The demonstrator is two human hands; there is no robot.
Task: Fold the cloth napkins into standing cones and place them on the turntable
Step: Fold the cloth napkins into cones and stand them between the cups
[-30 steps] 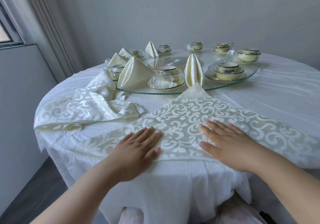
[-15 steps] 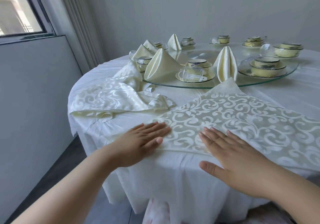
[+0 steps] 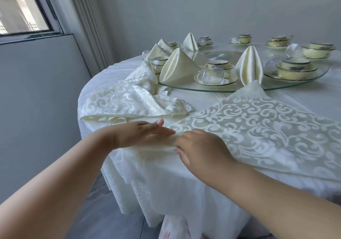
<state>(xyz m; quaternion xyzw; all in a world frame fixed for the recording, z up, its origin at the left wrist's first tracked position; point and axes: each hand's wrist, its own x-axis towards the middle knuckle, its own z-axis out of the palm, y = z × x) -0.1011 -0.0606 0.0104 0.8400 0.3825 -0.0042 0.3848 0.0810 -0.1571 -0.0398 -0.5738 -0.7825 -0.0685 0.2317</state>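
A cream napkin with a white scroll pattern lies spread flat on the table's near side. My left hand rests on its left corner with straight fingers. My right hand is right beside it, fingers curled, and pinches the bunched cloth at that corner. On the glass turntable stand several folded napkin cones, among them a wide one at the front left and a narrow one at the front middle.
A loose pile of unfolded napkins lies on the table's left side. Cups, saucers and bowls sit around the turntable. The white tablecloth hangs over the near edge. A wall and a window stand close on the left.
Both hands have slid left to the napkin's left corner and come together. My right hand went from flat to curled on the cloth, which has bunched up there.
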